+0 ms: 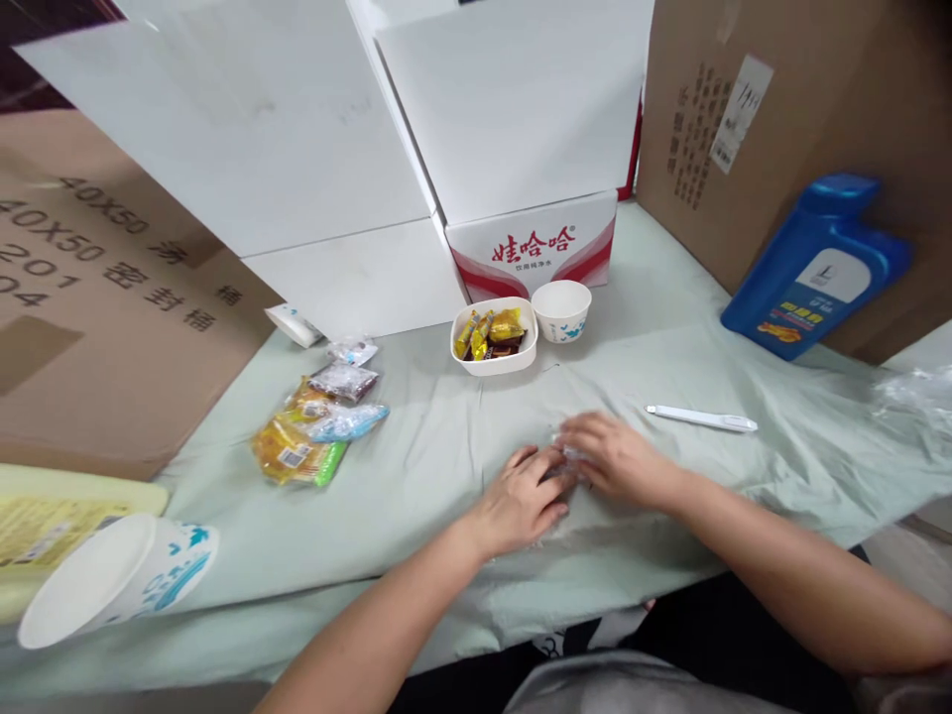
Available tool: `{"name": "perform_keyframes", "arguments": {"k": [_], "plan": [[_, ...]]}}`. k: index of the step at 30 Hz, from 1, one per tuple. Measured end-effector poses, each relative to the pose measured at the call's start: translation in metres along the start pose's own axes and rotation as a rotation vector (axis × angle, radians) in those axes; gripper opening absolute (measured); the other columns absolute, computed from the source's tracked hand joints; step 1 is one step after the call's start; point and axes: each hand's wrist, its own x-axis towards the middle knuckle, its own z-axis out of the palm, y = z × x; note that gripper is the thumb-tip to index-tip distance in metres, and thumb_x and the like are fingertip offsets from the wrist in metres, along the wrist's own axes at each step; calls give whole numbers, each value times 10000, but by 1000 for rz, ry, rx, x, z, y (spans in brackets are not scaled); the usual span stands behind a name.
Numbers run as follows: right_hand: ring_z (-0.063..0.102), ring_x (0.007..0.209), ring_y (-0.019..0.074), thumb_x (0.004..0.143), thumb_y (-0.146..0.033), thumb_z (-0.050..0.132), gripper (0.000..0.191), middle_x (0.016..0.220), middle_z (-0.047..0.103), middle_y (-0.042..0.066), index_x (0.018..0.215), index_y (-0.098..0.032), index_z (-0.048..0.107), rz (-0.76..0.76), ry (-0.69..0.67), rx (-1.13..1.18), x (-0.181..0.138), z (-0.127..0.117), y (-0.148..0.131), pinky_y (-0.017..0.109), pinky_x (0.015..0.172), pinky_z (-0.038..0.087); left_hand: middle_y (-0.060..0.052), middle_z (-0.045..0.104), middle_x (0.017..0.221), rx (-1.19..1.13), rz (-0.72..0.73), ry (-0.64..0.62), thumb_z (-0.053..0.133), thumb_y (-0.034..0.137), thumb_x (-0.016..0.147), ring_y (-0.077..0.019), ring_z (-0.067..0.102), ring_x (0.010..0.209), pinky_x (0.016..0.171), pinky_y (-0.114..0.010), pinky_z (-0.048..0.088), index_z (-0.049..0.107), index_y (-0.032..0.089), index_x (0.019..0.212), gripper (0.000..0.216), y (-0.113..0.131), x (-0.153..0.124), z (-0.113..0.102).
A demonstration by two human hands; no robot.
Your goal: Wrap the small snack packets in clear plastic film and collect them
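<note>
My left hand (521,504) rests low over the cloth with its fingers spread, its fingertips reaching the edge of a crumpled piece of clear plastic (569,453). From the other side, my right hand (617,462) curls its fingers over that plastic, hiding most of it. What the plastic is, I cannot make out. Beyond the hands stands a white bowl (495,364) with yellow and brown wrapped snacks (483,335) in it. A white paper cup (562,315) with a blue print is beside the bowl. To the right lies a white utility knife (701,417).
Several snack packets (312,416) are heaped at left, near a small tipped cup (296,324). A larger paper cup (178,570) lies on its side by a yellow container (66,506). White boxes (532,243) and cardboard cartons (111,297) line the back; a blue bottle (818,268) leans right.
</note>
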Motion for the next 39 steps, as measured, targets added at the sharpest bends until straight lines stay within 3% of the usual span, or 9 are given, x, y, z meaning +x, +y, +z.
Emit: {"name": "perform_keyframes", "arguments": {"k": [4, 9, 17, 20, 24, 27, 31, 35, 39], "plan": [[542, 1191, 246, 912, -117, 445, 402, 1298, 604, 153, 1298, -131, 555, -83, -84, 20, -9, 17, -12, 447, 987, 465, -86, 660, 1117, -16, 21, 102, 537, 200, 881, -206, 603, 1118, 1001, -389, 467, 663, 186, 986, 165, -5, -5, -4], [620, 1012, 218, 861, -46, 466, 309, 1157, 682, 126, 1053, -156, 682, -122, -108, -12, 1, 15, -2, 367, 871, 520, -43, 707, 956, -81, -65, 108, 578, 225, 866, -202, 636, 1064, 914, -357, 504, 658, 197, 859, 86, -17, -15, -12], [552, 1130, 269, 926, -150, 363, 381, 1224, 647, 129, 1159, -146, 665, 172, 283, -346, 141, -72, 66, 390, 964, 414, -58, 665, 924, -89, -85, 97, 619, 217, 830, -207, 631, 955, 855, -358, 499, 648, 184, 828, 45, -27, -11, -4], [514, 1188, 285, 974, -233, 292, 438, 1268, 612, 172, 1223, -104, 628, 362, -2, -429, 180, -75, 86, 385, 979, 369, -74, 664, 922, -82, -88, 102, 625, 203, 817, -211, 628, 940, 842, -355, 501, 651, 178, 826, 37, -28, -9, 0], [633, 949, 293, 972, -505, 325, 574, 932, 716, 178, 903, -115, 740, 399, -299, -399, 194, -51, 96, 402, 882, 414, -78, 680, 958, -90, -76, 100, 636, 196, 804, -200, 632, 937, 856, -336, 502, 662, 180, 819, 35, -32, -7, 3], [593, 1061, 311, 977, -527, 279, 594, 1048, 702, 178, 998, -127, 718, 356, -288, -407, 186, -44, 94, 450, 943, 374, -67, 694, 938, -97, -55, 118, 605, 195, 828, -175, 640, 918, 863, -305, 511, 663, 173, 840, 63, -38, -8, -2], [501, 1212, 312, 959, -495, 334, 491, 1264, 624, 138, 1176, -181, 644, 277, -45, -375, 145, -58, 81, 471, 992, 338, -71, 684, 1048, 15, -224, 322, 537, 163, 846, -192, 618, 1038, 947, -371, 495, 667, 192, 983, 192, -58, -20, -32], [558, 1138, 351, 917, -499, 442, 437, 1186, 659, 174, 1141, -201, 670, 306, -126, -326, 68, -72, 76, 511, 945, 358, -153, 483, 1409, 408, -786, 518, 596, 126, 771, -354, 375, 1359, 1080, -609, 313, 591, 215, 1238, 476, -91, -46, -73], [601, 1058, 360, 803, -455, 628, 378, 1125, 672, 184, 1096, -221, 673, 482, -301, -290, -6, -77, 85, 474, 846, 417, -208, 343, 1502, 506, -1317, 347, 646, 225, 779, -433, 281, 1393, 1069, -613, 303, 542, 180, 1313, 546, -117, -72, -94]]}}
